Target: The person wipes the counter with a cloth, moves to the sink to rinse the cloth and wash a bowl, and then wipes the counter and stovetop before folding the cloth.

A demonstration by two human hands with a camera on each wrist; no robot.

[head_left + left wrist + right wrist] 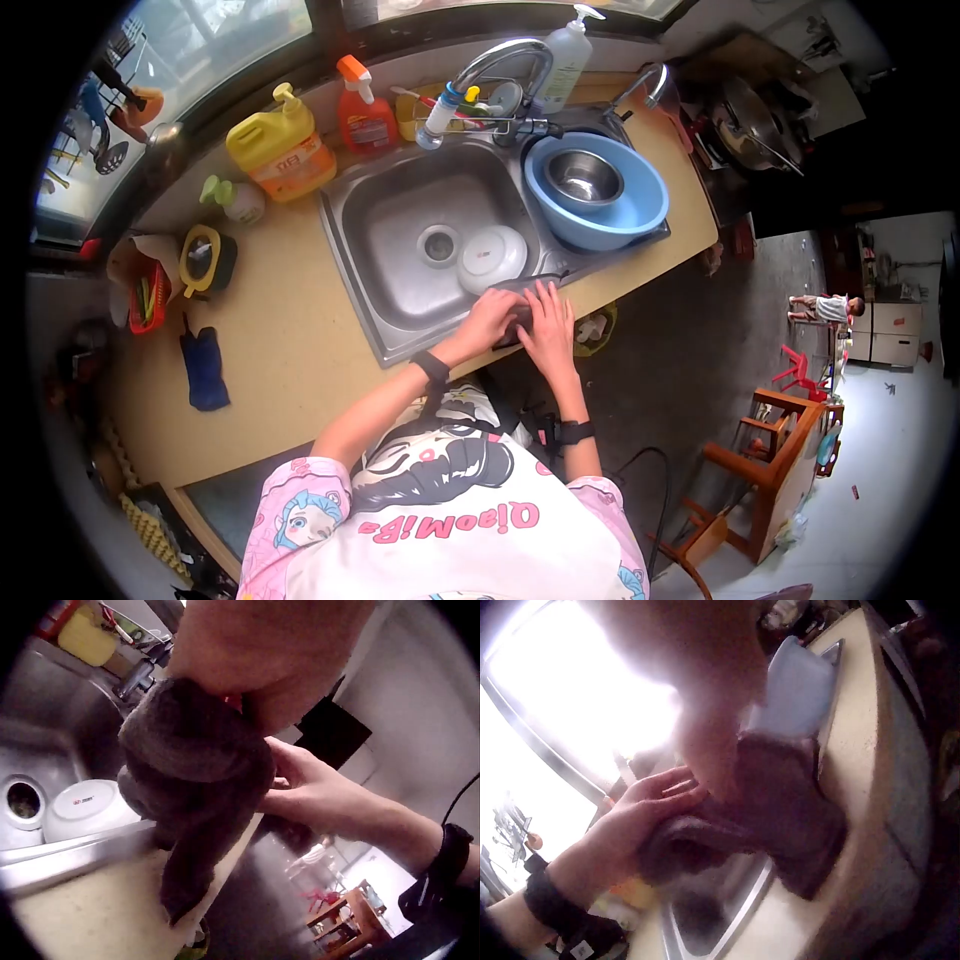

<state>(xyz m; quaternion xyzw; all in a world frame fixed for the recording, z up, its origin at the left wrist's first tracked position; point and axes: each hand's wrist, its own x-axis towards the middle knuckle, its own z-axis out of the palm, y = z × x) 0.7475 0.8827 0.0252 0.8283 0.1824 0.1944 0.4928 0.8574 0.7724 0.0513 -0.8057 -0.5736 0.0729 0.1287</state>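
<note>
Both hands hold a bunched dark grey cloth (199,757) at the front edge of the sink. My left hand (493,318) grips it from the left, its fingers lying over the folds. From the other side my right hand (547,325) holds the cloth, thumb and fingers at its edge in the left wrist view. A loose end of the cloth hangs down over the counter edge. Just beyond the hands, an upturned white bowl (492,258) lies in the steel sink (385,225), beside the drain.
A blue basin (640,200) with a steel bowl (583,178) inside stands right of the sink. The faucet (490,65) arches over the back. Along the window stand a yellow jug (280,150) and a red spray bottle (366,115). A blue cloth (205,368) lies left on the counter.
</note>
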